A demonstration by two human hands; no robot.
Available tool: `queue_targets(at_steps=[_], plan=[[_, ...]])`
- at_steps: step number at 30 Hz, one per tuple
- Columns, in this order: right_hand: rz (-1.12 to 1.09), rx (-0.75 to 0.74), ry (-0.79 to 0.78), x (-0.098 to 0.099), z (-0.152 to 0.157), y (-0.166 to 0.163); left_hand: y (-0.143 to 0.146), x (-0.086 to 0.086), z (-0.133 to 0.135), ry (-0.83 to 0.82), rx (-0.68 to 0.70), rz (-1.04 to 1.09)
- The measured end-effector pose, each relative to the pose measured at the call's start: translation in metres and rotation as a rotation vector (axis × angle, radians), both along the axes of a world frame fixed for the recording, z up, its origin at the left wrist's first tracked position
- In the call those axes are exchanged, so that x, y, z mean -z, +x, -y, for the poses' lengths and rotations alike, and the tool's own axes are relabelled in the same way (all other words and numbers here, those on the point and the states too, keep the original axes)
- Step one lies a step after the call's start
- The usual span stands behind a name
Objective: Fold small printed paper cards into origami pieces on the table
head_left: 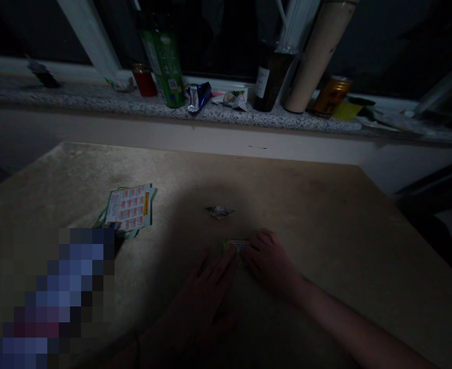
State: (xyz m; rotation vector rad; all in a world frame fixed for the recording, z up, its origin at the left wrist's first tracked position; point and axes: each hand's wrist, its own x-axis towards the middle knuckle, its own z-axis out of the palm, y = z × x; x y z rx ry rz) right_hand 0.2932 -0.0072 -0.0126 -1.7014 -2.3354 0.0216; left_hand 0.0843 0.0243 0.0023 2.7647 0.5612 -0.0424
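Note:
The scene is dim. A small folded piece of printed paper (237,248) lies on the tan table (326,215), and both my hands are on it. My left hand (206,284) lies flat with its fingers stretched out, the tips pressing the paper's left side. My right hand (268,261) has its fingers curled and pressed down on the paper's right edge. A little beyond them sits a small folded paper shape (219,211), apart from both hands.
A stack of printed sheets (129,209) lies at the left of the table. On the stone sill (76,95) behind stand a green carton (164,64), a red jar (144,79), a dark bottle (270,79), a cardboard tube (318,56), an orange can (330,96) and wrappers.

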Motion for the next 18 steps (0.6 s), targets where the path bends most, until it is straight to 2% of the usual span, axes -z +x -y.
queue_targets(at_steps=[7,18], plan=[[-0.003,0.067,-0.007,-0.001,0.001,-0.005,0.005,-0.002,-0.001,-0.014,-0.029,-0.007],[0.179,0.094,0.008,0.003,0.003,-0.012,0.004,0.005,0.0,0.0,-0.032,0.049]])
